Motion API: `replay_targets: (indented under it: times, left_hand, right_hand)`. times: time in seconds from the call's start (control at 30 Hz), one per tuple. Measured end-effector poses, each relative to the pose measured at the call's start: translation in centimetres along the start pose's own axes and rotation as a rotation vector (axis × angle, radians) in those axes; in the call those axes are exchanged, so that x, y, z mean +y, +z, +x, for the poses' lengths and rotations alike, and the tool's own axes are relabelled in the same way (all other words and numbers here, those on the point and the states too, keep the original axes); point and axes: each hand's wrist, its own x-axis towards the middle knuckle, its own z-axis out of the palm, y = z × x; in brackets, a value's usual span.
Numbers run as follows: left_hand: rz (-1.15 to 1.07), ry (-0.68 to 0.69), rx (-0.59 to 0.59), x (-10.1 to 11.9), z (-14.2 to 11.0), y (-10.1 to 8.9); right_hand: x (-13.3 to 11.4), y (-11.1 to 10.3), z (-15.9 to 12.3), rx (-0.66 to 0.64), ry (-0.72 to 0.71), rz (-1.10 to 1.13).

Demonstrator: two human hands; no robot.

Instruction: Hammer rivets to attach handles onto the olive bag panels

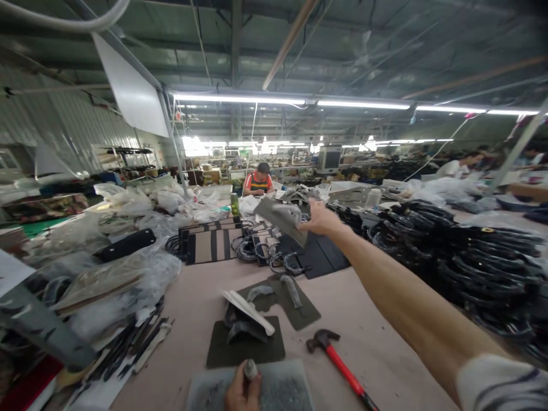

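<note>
My right hand [322, 220] is stretched far out over the table and grips a flat grey leather piece [280, 218], held up in the air above the striped panels. My left hand [242, 391] rests low at the near edge, closed round a small grey rounded tool [250, 369] that stands on a grey stone slab [282, 388]. Just beyond lies a dark pad [218, 354] with folded grey leather pieces [246, 317] on it.
A red-handled hammer [340, 362] lies right of the pad. Striped panels [212, 244] and coiled black straps [483, 260] fill the far and right side. Plastic bags and scraps pile up at the left. A person in an orange top [259, 182] sits far across.
</note>
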Motion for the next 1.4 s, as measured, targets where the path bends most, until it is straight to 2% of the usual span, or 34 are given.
replay_targets:
  times: [0.03, 0.07, 0.13, 0.23, 0.3, 0.37, 0.47, 0.57, 0.67, 0.77, 0.87, 0.97, 1.07, 1.17, 1.27, 1.33, 1.4]
  left_hand:
    - [-0.018, -0.001, -0.011, 0.1, 0.0, 0.0]
    - [-0.031, -0.003, -0.017, 0.1, 0.0, 0.1]
    - [-0.045, -0.014, -0.011, -0.2, 0.0, 0.2]
    - [-0.073, -0.018, -0.011, -1.0, 0.0, 0.5]
    - [-0.076, -0.028, -0.044, -1.1, 0.0, 0.3]
    - [-0.053, -0.038, -0.109, -0.6, 0.0, -0.1]
    - [0.014, -0.03, -0.185, 1.0, -0.1, -0.9]
    - [0.059, -0.028, -0.197, 2.2, -0.1, -1.2]
    - [0.059, -0.052, -0.201, 2.4, -0.2, -1.2]
    - [0.035, -0.051, -0.205, 2.4, -0.2, -1.1]
    - [0.02, -0.027, -0.199, 2.5, -0.2, -1.1]
    - [0.014, -0.018, -0.174, 2.6, -0.1, -1.1]
    - [0.014, -0.016, -0.168, 2.5, -0.1, -1.1]
    - [0.004, -0.011, -0.164, 2.4, -0.1, -1.0]
    - [-0.07, -0.036, -0.131, 2.5, 0.1, -1.1]
    - [-0.176, -0.089, -0.091, 2.5, 0.3, -1.3]
    - [-0.31, -0.166, -0.032, 2.3, 0.4, -1.8]
  right_hand:
    - [0.4, 0.0, 2.0, 0.098, 0.04, -0.092]
    - [0.8, 0.6, 3.1, 0.142, 0.045, -0.124]
    - [1.4, 3.8, 2.8, 0.097, 0.031, -0.121]
    - [1.9, 11.6, -2.4, -0.198, -0.039, -0.067]
    - [2.1, 17.0, -6.6, -0.313, -0.065, -0.061]
    - [2.2, 21.3, -9.5, -0.388, -0.07, -0.048]
    - [2.1, 24.9, -11.0, -0.465, -0.064, -0.021]
    - [1.8, 26.4, -10.3, -0.52, -0.066, -0.005]
    - [0.7, 26.6, -10.0, -0.524, -0.079, -0.009]
    - [-1.2, 26.3, -11.3, -0.499, -0.137, -0.007]
    - [-3.2, 26.3, -13.1, -0.504, -0.25, -0.108]
    - [-4.3, 25.8, -13.4, -0.531, -0.257, -0.192]
    - [-4.1, 23.1, -12.1, -0.459, -0.216, -0.176]
    - [-2.6, 18.4, -11.9, -0.31, -0.163, -0.053]
    - [0.0, 14.3, -15.5, -0.233, -0.029, 0.37]
    - [2.2, 13.0, -20.4, -0.291, 0.154, 0.615]
    - [4.6, 13.0, -26.4, -0.412, 0.382, 0.657]
